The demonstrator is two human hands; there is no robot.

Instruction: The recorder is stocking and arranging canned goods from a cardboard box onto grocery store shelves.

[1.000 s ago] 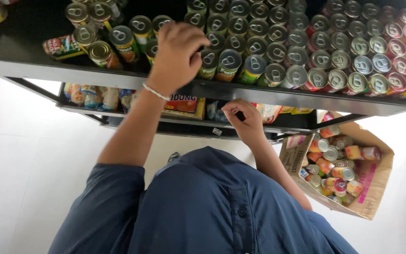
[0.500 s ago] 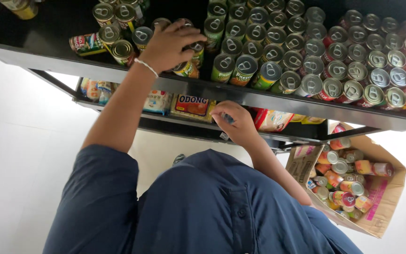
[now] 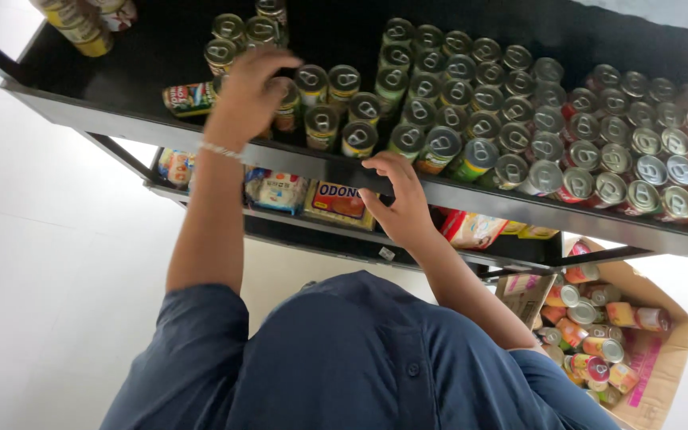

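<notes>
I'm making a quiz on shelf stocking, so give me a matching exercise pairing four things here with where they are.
1. left hand
2. right hand
3. cardboard box
4. packets

a. on the floor, holding cans
b. on the lower shelf
c. gripping the top shelf's front edge
d. among the cans on the top shelf

Pairs: 1-d, 2-c, 3-a, 4-b

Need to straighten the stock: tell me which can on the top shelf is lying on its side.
The green-labelled can at the shelf's front edge, just left of the left hand; the others stand upright.
</notes>
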